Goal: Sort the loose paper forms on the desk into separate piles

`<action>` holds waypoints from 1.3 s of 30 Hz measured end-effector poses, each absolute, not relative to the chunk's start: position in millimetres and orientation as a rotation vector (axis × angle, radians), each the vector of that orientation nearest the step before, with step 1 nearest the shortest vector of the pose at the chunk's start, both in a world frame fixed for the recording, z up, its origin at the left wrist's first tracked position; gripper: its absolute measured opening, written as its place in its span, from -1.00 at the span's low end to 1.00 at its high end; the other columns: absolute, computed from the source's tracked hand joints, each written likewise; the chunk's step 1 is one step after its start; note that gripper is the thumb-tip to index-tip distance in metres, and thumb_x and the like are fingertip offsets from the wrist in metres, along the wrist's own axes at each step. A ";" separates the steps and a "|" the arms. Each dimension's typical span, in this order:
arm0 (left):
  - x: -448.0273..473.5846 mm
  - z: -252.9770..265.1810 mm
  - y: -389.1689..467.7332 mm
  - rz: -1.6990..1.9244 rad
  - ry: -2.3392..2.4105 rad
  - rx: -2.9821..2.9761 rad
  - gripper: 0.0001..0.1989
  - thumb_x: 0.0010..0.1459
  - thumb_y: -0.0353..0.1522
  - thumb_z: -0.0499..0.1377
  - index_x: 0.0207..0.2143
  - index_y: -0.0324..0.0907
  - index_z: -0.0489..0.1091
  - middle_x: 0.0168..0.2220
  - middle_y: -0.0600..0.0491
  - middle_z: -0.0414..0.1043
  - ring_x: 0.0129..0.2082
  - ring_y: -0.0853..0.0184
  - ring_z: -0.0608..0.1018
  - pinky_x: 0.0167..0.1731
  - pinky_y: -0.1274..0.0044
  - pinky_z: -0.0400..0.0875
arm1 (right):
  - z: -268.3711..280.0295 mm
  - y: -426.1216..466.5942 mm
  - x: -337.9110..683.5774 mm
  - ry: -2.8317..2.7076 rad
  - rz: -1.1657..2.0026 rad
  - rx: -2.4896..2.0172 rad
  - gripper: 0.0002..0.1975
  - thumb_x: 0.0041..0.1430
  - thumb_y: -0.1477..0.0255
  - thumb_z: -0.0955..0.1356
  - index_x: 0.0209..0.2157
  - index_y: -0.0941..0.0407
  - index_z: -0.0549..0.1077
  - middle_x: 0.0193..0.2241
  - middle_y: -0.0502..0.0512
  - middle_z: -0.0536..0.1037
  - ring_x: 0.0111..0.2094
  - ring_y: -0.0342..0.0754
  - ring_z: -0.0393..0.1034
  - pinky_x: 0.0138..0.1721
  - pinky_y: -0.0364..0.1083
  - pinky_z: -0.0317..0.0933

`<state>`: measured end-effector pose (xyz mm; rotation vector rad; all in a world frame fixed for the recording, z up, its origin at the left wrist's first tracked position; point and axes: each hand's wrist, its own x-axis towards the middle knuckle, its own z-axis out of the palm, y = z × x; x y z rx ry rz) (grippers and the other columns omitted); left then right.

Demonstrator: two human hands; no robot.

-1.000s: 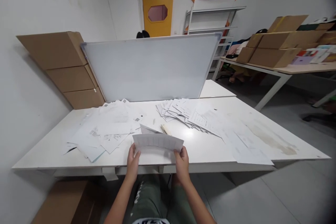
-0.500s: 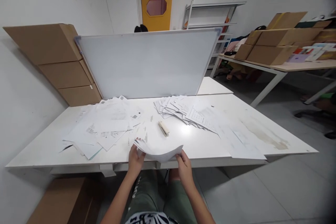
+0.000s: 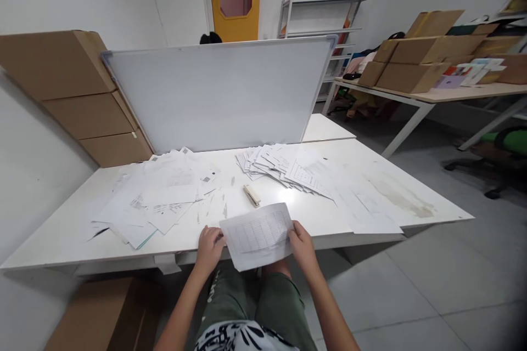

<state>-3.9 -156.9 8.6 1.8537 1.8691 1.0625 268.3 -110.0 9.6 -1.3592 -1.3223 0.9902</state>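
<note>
A printed sheet of paper [image 3: 259, 236], or a thin stack of them, is held up at the table's front edge, its table of lines facing me. My right hand [image 3: 302, 244] pinches its right edge. At the opposite edge, my left hand [image 3: 211, 248] has curled fingers against the paper. Just beyond it a cream stapler [image 3: 251, 196] lies on the white table [image 3: 325, 225]. Behind the stapler, to the right, is a fanned pile of stapled-looking papers [image 3: 280, 167]. Loose sheets [image 3: 164, 186] are spread out on the left.
A whiteboard [image 3: 222, 93] stands upright along the table's back. Stacked cardboard boxes [image 3: 90, 98] are at its left, and another box [image 3: 94, 307] sits on the floor below. More sheets [image 3: 370, 211] lie at the right. A second table [image 3: 448, 93] carries boxes.
The paper was curved and seen nearly edge-on; now it is flatter and tilted with its printed face toward me. Both hands stay at its sides. The view has shifted slightly right.
</note>
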 end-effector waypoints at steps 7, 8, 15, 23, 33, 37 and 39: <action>6.3 16.5 -157.6 0.837 1.973 2.069 -0.92 0.09 -0.34 0.11 -0.34 -0.08 0.38 -0.41 0.11 0.36 -0.27 0.25 0.43 0.16 0.17 0.06 | 16.7 -61.5 305.9 -1.606 0.669 -1.870 -0.53 0.00 0.55 0.14 -0.04 0.15 0.40 -0.22 0.17 0.51 -0.19 0.02 0.36 -0.25 -0.12 0.13; 5.8 15.7 -157.4 0.831 1.966 2.081 -0.92 0.09 -0.35 0.11 -0.33 -0.08 0.38 -0.41 0.10 0.36 -0.26 0.25 0.43 0.16 0.17 0.06 | 18.0 -54.5 308.1 -1.617 0.634 -1.909 -0.53 0.01 0.56 0.15 -0.02 0.15 0.40 -0.20 0.17 0.51 -0.18 0.02 0.36 -0.25 -0.13 0.12; 3.9 16.1 -157.1 0.793 1.960 2.092 -0.89 0.07 -0.37 0.12 -0.31 -0.09 0.40 -0.40 0.11 0.38 -0.25 0.26 0.44 0.15 0.19 0.10 | 12.9 -26.2 306.1 -1.587 0.544 -1.937 -0.56 0.11 0.52 0.13 0.00 0.16 0.39 -0.13 0.19 0.47 -0.15 0.02 0.33 -0.27 -0.12 0.11; 1.8 13.2 -157.6 0.816 1.942 2.129 -0.88 0.09 -0.36 0.10 -0.29 -0.08 0.39 -0.39 0.10 0.39 -0.27 0.27 0.45 0.13 0.21 0.13 | 1.8 -27.2 310.8 -1.511 0.634 -1.805 -0.61 0.08 0.50 0.14 -0.12 0.11 0.45 -0.18 0.12 0.50 -0.20 0.00 0.33 -0.30 -0.14 0.09; 1.4 12.4 -157.8 0.819 1.948 2.154 -0.88 0.07 -0.37 0.12 -0.30 -0.09 0.39 -0.40 0.07 0.36 -0.27 0.23 0.40 -0.16 0.37 0.28 | 9.6 -13.2 299.2 -1.407 0.593 -1.948 -0.68 0.02 0.50 0.17 -0.29 0.12 0.50 -0.37 0.12 0.51 -0.38 -0.04 0.27 -0.45 -0.14 -0.06; 2.0 10.8 -158.9 0.803 1.965 2.165 -0.87 0.06 -0.38 0.12 -0.29 -0.09 0.40 -0.41 0.07 0.35 -0.28 0.23 0.38 -0.18 0.37 0.26 | 10.1 -16.9 296.4 -1.386 0.584 -1.939 -0.70 0.02 0.48 0.16 -0.37 0.10 0.50 -0.41 0.08 0.51 -0.43 -0.08 0.25 -0.47 -0.14 -0.07; 2.4 11.2 -159.0 0.788 1.978 2.178 -0.87 0.07 -0.38 0.11 -0.29 -0.09 0.39 -0.43 0.07 0.33 -0.29 0.22 0.38 -0.19 0.36 0.26 | 10.1 -19.1 295.7 -1.385 0.579 -1.926 -0.70 0.02 0.48 0.15 -0.39 0.10 0.50 -0.42 0.06 0.51 -0.43 -0.08 0.25 -0.47 -0.15 -0.06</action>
